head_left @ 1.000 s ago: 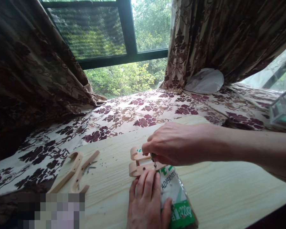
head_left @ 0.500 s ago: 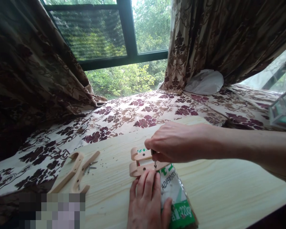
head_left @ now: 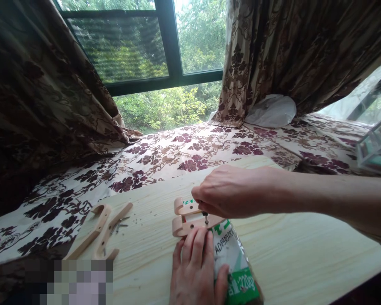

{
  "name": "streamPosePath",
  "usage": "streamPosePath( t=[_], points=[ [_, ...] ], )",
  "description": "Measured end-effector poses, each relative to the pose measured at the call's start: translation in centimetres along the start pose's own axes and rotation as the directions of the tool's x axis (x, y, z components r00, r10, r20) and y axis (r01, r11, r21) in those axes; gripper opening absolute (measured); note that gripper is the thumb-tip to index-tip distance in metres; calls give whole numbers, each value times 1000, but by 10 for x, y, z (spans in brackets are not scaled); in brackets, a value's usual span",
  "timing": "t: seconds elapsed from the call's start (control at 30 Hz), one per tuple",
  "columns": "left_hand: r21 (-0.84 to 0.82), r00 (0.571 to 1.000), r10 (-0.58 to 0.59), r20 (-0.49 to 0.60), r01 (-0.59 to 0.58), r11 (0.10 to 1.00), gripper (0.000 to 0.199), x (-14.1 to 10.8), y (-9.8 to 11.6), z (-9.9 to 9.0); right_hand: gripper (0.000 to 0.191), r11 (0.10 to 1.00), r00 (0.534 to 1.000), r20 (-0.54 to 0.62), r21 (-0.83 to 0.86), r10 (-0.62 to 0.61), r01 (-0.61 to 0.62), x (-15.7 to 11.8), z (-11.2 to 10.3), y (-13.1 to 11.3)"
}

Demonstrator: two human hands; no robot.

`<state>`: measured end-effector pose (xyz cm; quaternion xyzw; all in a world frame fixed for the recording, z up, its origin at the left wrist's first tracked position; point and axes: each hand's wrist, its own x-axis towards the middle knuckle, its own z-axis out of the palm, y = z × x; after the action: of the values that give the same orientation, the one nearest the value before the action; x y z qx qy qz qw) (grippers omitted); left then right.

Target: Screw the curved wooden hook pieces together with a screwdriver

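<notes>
My right hand is closed around a screwdriver, whose handle is mostly hidden in my fist. The screwdriver's shaft points down at the nearer of two curved wooden hooks. The farther wooden hook lies beside it, partly behind my right hand. Both rest on a green and white printed package. My left hand lies flat with fingers stretched out; its fingertips press against the nearer hook's edge, and its thumb is spread over the package.
Two more wooden hooks lie at the left of the pale wooden board, with several screws beside them and small crumbs around. Patterned cloth spreads behind, bearing a white plastic bag and a clear box at right.
My right hand has shifted and turned slightly on the screwdriver, showing less of its handle. My left hand and the hooks stay in place.
</notes>
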<state>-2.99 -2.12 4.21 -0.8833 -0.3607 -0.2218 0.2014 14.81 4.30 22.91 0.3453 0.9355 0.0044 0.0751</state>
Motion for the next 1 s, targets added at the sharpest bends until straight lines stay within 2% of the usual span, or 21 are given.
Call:
streamPosePath(
  t=[0.1, 0.2, 0.3, 0.5, 0.6, 0.73, 0.9, 1.0],
  points=[
    [27, 1000, 17, -22, -17, 1000, 51, -1, -2, 2, 13, 997, 997, -16, -1, -72, 72, -1, -2, 2],
    [43, 999, 27, -24, -26, 999, 52, -1, -3, 3, 15, 986, 988, -30, 54, -155, 156, 0, 0, 5],
    [47, 999, 35, -34, -34, 998, 52, -1, -4, 5, 16, 987, 990, -25, 79, -136, 138, 2, 5, 6],
    [69, 995, 53, -88, -47, 996, 52, -2, -4, 12, 21, 999, 999, 2, 23, -34, 34, 2, 7, 3],
    [49, 994, 5, -109, 0, 999, 53, -3, -4, 13, 12, 997, 998, -2, 23, -69, 69, 1, 3, 3],
    [70, 991, 53, -126, -45, 997, 51, -3, -4, 14, 16, 986, 990, 16, 95, -143, 140, 4, 1, 1],
    [-32, 967, -108, -231, 103, 994, 50, -3, 6, 25, 14, 997, 998, 28, 48, -55, 54, 10, 10, 0],
    [-70, 952, -148, -267, 134, 988, 49, -2, 12, 30, 18, 1000, 999, 32, 14, 0, 0, 11, 10, -1]
  ],
)
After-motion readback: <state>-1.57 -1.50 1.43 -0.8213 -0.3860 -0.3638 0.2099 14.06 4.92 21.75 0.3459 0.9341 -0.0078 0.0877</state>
